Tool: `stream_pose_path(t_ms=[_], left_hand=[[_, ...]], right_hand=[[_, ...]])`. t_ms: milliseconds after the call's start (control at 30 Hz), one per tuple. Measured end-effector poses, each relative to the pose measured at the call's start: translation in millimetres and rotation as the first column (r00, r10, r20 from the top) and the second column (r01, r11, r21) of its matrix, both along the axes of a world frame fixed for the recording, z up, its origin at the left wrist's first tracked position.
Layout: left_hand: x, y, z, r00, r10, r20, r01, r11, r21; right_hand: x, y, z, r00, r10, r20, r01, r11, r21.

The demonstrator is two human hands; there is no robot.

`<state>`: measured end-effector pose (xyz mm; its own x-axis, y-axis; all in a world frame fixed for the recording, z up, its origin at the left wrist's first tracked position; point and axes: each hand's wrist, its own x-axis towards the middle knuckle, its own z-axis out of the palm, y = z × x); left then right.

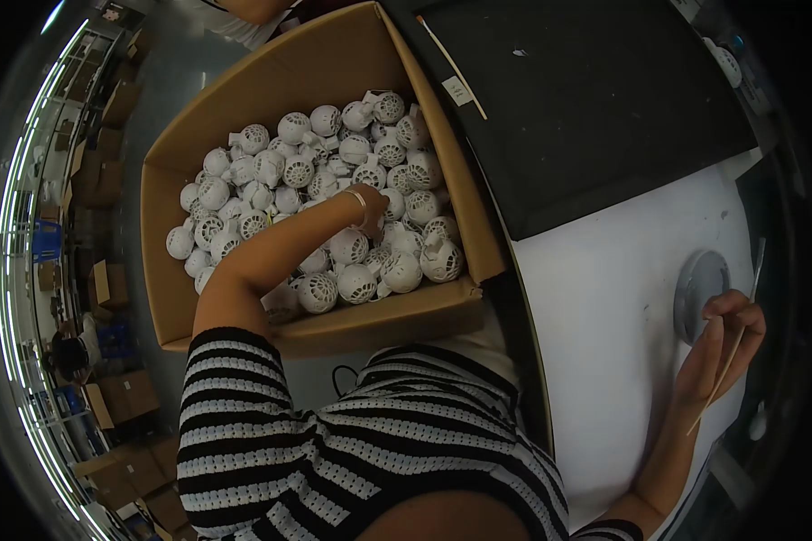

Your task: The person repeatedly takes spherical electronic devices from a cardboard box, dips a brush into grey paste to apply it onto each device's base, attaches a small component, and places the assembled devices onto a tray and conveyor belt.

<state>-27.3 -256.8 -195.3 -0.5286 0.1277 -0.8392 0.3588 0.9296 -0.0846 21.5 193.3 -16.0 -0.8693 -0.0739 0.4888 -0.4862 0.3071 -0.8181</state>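
Observation:
My left hand (pixel 375 213) reaches down into a large cardboard box (pixel 311 335), among many white balls (pixel 357 282) with openwork, grid-like shells. Its fingers point away from me and are mostly hidden, so whether a ball is gripped does not show. At the right, my right hand (pixel 729 341) is closed around a thin, pale-handled paintbrush (pixel 724 371), its far end pointing up and away. Right beside that hand, on the white table surface (pixel 595 316), stands a round grey dish (pixel 700 275), partly covered by the fingers.
A black mat (pixel 595 99) covers the far part of the table. Another thin brush (pixel 451 65) and a small paper label (pixel 456 90) lie on it. Part of another person (pixel 253 9) shows beyond the box. Shelves and cartons (pixel 126 397) line the left.

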Motion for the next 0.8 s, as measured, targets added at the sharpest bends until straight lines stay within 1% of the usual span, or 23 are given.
stream_pose_path(t_ms=[33, 100, 133, 167, 200, 233, 267, 300, 333, 400, 433, 467, 533, 567, 600, 667, 700, 733, 767, 800], left_hand=[[-3, -2, -4, 1.0, -0.008, 0.001, 0.008, 1.0, 0.007], [-8, -20, -9, 0.979, 0.204, 0.025, -0.205, 0.958, 0.199], [-6, -29, 13, 0.948, 0.293, -0.121, -0.223, 0.887, 0.405], [-5, -47, 17, 0.801, 0.594, 0.076, -0.515, 0.619, 0.592], [-6, -59, 20, 0.554, 0.768, 0.322, -0.707, 0.23, 0.669], [0, -52, 48, 0.345, 0.803, 0.487, -0.722, -0.105, 0.684], [7, -45, 77, 0.142, 0.748, 0.649, -0.645, -0.427, 0.634], [9, -48, 84, 0.176, 0.571, 0.802, -0.557, -0.614, 0.56], [12, -50, 92, 0.18, 0.581, 0.793, -0.548, -0.611, 0.572], [22, -41, 108, 0.313, 0.39, 0.866, -0.444, -0.746, 0.496], [24, -34, 112, 0.321, 0.342, 0.883, -0.409, -0.791, 0.455], [25, -25, 119, 0.327, 0.342, 0.881, -0.409, -0.789, 0.458], [26, -5, 137, 0.405, 0.25, 0.88, -0.43, -0.797, 0.425], [27, 5, 143, 0.43, 0.317, 0.845, -0.414, -0.763, 0.496], [30, 12, 150, 0.443, 0.307, 0.842, -0.418, -0.761, 0.497], [32, 34, 161, 0.521, 0.296, 0.8, -0.36, -0.774, 0.52], [33, 45, 169, 0.589, 0.371, 0.718, -0.337, -0.695, 0.635], [36, 56, 180, 0.595, 0.356, 0.72, -0.386, -0.66, 0.645], [36, 68, 189, 0.606, 0.329, 0.724, -0.442, -0.618, 0.65], [35, 82, 191, 0.637, 0.286, 0.716, -0.45, -0.617, 0.646]], right_hand=[[1, 0, 0, 1.0, 0.012, -0.013, -0.012, 1.0, 0.009], [2, 4, 2, 1.0, 0.012, -0.029, -0.012, 1.0, 0.015], [2, 6, 2, 0.999, 0.014, -0.042, -0.014, 1.0, 0.011], [2, 7, 3, 0.998, 0.019, -0.055, -0.019, 1.0, 0.004], [1, 9, 2, 0.998, 0.018, -0.059, -0.018, 1.0, -0.003], [0, 11, 1, 0.998, 0.016, -0.056, -0.017, 1.0, -0.013], [-1, 12, 0, 0.998, 0.016, -0.054, -0.018, 1.0, -0.026], [-2, 11, 0, 0.998, 0.022, -0.067, -0.024, 0.999, -0.038], [-1, 11, 1, 0.998, 0.003, -0.062, -0.005, 1.0, -0.03], [0, 10, 0, 0.998, -0.014, -0.06, 0.013, 1.0, -0.024], [0, 11, -1, 0.997, -0.022, -0.078, 0.021, 1.0, -0.014], [0, 11, 0, 0.995, -0.031, -0.095, 0.031, 1.0, -0.001], [0, 12, 1, 0.995, -0.026, -0.098, 0.025, 1.0, -0.014], [0, 13, 1, 0.995, -0.02, -0.096, 0.017, 0.999, -0.029], [0, 13, 2, 0.994, -0.032, -0.107, 0.03, 0.999, -0.024], [0, 15, 4, 0.993, -0.04, -0.11, 0.037, 0.999, -0.032], [1, 18, 8, 0.995, -0.051, -0.081, 0.045, 0.997, -0.07], [3, 21, 13, 0.996, -0.08, -0.049, 0.074, 0.992, -0.103], [3, 23, 22, 0.996, -0.075, -0.042, 0.072, 0.995, -0.061], [1, 26, 30, 0.997, -0.072, -0.029, 0.072, 0.997, -0.016]])
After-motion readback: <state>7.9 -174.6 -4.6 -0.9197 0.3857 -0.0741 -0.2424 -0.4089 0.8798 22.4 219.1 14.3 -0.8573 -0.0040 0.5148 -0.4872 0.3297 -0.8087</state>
